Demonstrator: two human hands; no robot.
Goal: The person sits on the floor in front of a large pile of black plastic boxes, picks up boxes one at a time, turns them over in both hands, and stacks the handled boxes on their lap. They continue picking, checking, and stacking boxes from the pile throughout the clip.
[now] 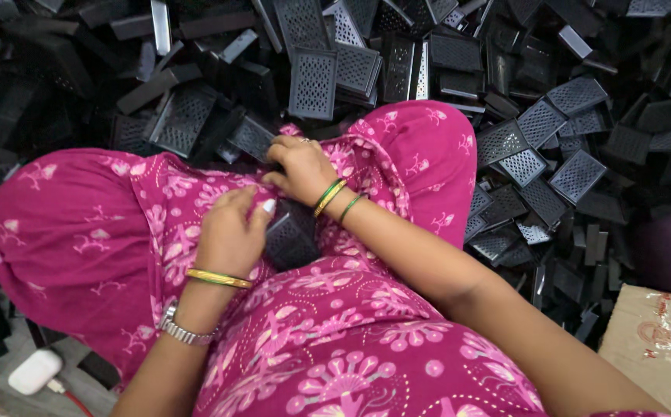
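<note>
I sit cross-legged in pink flowered clothes, looking down at my lap. My left hand (231, 232), with a gold and green bangle and a metal watch on the wrist, grips the edge of a black perforated plastic piece (293, 235) that lies between my knees. My right hand (300, 166), with green and gold bangles, has its fingers curled on the far end of the same stack of black pieces near my knee. Part of the piece is hidden under both hands.
A large heap of black perforated plastic parts (428, 69) covers the floor ahead and to the right. A cardboard box (655, 340) sits at the lower right. A white charger with a red cable (36, 371) lies at the lower left.
</note>
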